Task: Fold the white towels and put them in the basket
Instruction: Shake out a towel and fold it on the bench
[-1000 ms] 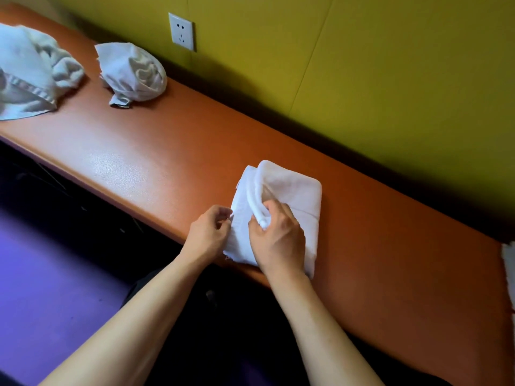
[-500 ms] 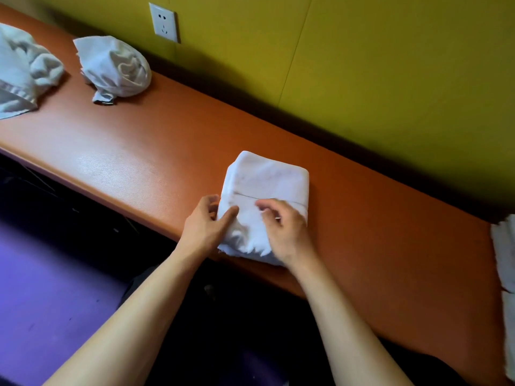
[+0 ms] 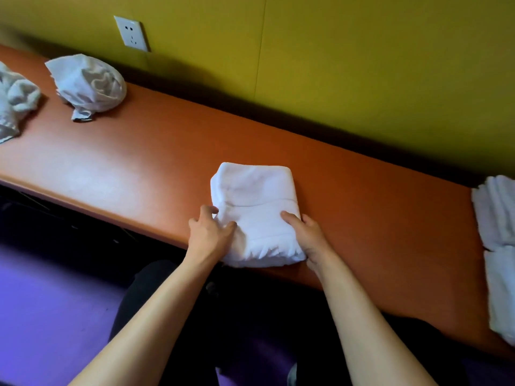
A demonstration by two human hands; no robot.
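A: Where are we w/ the towels? Describe it for me, I can't see the feed.

B: I'm watching remotely via the head cam. Landmark is the folded towel (image 3: pixel 255 213), a thick white rectangle lying at the near edge of the orange bench (image 3: pixel 145 151), about mid-bench. Left hand (image 3: pixel 209 235) grips its left side, thumb on top, fingers curled round the edge. Right hand (image 3: pixel 306 235) grips its right side the same way, thumb pressed on the cloth. So both hands are clamped on that one towel, set apart w/ the towel between them.

A: So that one's done?

B: I'd judge the folding is done, yes: it's compact, layers stacked, frayed hem facing me. Looks ready to lift, but it's not in any basket yet.

A: Where's the basket?

B: Not in view, so I can't tell where it sits.

A: What's left?

B: Far left of the folded towel, by the yellow wall, a crumpled towel (image 3: pixel 88 85) sits in a loose ball. Further left, cut by the frame edge, is a second crumpled towel (image 3: pixel 16 101). Both unfolded, well apart from the hands. Far right of the folded towel, at the bench end, is a white stack (image 3: pixel 498 246); looks like folded towels, partly cropped, can't say how many.

A: Progress, approx?

B: My guess: at least 2 still to fold, plus moving this one over.
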